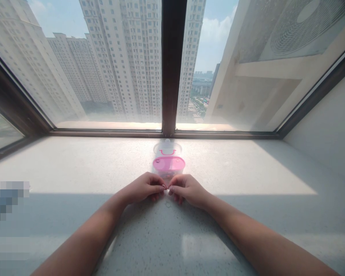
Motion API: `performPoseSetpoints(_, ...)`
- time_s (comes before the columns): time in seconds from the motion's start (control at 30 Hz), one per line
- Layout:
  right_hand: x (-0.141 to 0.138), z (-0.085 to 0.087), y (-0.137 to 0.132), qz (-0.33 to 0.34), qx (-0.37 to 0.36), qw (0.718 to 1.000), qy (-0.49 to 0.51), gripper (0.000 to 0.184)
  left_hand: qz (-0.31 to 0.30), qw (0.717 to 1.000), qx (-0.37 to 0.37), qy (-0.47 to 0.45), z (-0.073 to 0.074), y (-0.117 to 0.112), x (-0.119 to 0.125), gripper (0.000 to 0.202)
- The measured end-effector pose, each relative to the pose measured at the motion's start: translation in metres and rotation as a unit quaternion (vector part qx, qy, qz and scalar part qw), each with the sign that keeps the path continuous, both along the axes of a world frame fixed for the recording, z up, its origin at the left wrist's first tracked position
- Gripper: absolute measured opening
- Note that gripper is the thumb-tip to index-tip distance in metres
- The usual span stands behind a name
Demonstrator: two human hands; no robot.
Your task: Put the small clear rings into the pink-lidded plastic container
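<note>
My left hand [145, 188] and my right hand [186, 189] meet fingertip to fingertip just above the pale stone sill [74, 168]. Both are closed in a pinch on something tiny between them that I cannot make out. Directly behind them stands a small pink plastic box [169, 164] with its clear lid [167, 148] swung open toward the window. A small ring-like mark [168, 204] lies on the sill below my fingers.
A dark window frame [171, 65] with a central post runs along the back of the sill. A white wall [327, 130] closes off the right side. A blurred patch [5, 207] sits at the left edge.
</note>
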State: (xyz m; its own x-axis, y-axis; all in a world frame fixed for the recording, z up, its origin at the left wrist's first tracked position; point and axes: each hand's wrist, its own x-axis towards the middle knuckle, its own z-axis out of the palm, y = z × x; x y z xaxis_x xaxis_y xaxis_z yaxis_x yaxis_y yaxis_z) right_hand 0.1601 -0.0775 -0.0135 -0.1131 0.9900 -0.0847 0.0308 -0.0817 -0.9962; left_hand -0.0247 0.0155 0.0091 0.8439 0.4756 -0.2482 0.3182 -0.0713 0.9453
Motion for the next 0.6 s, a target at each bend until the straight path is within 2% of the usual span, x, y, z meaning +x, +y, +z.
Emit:
performPoseSetpoints(0.47, 0.0007, -0.0011, 0.0002, 0.004, 0.002, 1.0, 0.003, 0.018, 0.008, 1.0, 0.011, 0.003, 0.0004, -0.001, 0.0002, 0.033)
performPoseSetpoints(0.53, 0.0008, -0.0012, 0.0003, 0.002, 0.004, 1.0, -0.002, 0.018, 0.008, 0.999, 0.036, 0.009, -0.0004, -0.0002, 0.0008, 0.031)
performPoseSetpoints(0.6, 0.0008, -0.0011, 0.0006, -0.004, 0.004, 1.0, -0.003, 0.019, 0.012, 0.994, 0.107, 0.012, -0.0015, 0.0008, 0.0019, 0.026)
